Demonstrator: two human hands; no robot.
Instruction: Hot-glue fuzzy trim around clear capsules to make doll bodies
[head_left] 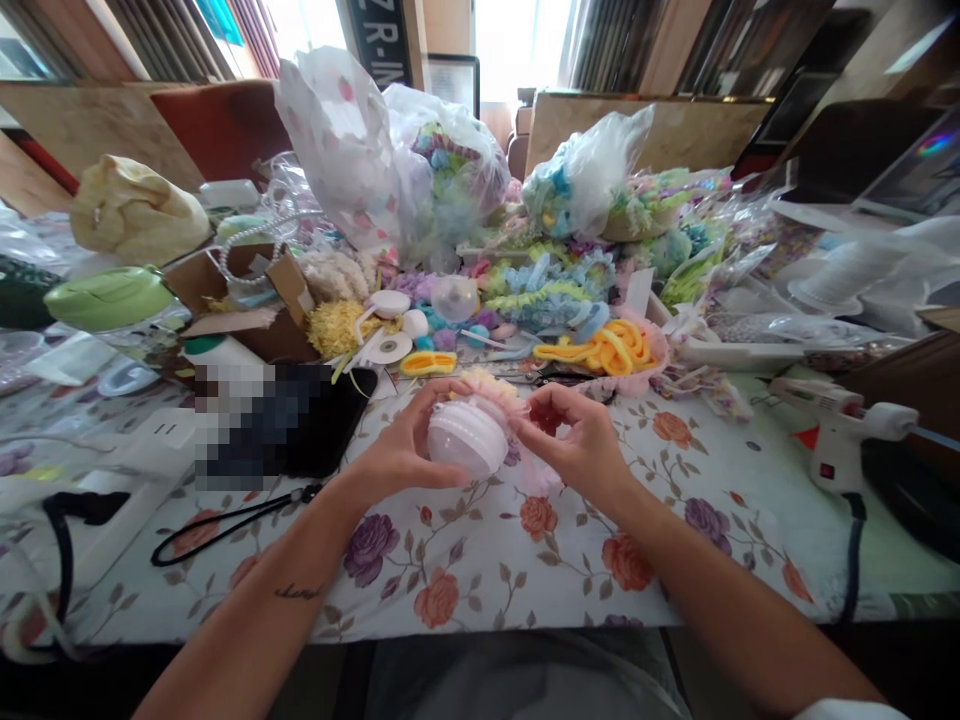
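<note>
My left hand (420, 445) is wrapped round a white, partly see-through plastic ball (466, 440) with a ridged band round its middle. Pale pink and cream ruffled trim (491, 390) lies along the far side of the ball. On the right of it, the fingers of my right hand (566, 430) pinch the pink trim close to the ball's surface. A loose length of that trim hangs below onto the flowered tablecloth (480, 560). Just beyond my hands lie a small yellow fuzzy loop (427, 364) and a coil of yellow fuzzy cord (615, 348).
A white glue gun (840, 440) stands at the right with its cable. A dark phone (322, 420) with a strap lies left, near a power strip (135, 480). Behind are an open cardboard box (247, 300), blue ruffled trim (551, 290) and plastic bags (337, 150) of trims.
</note>
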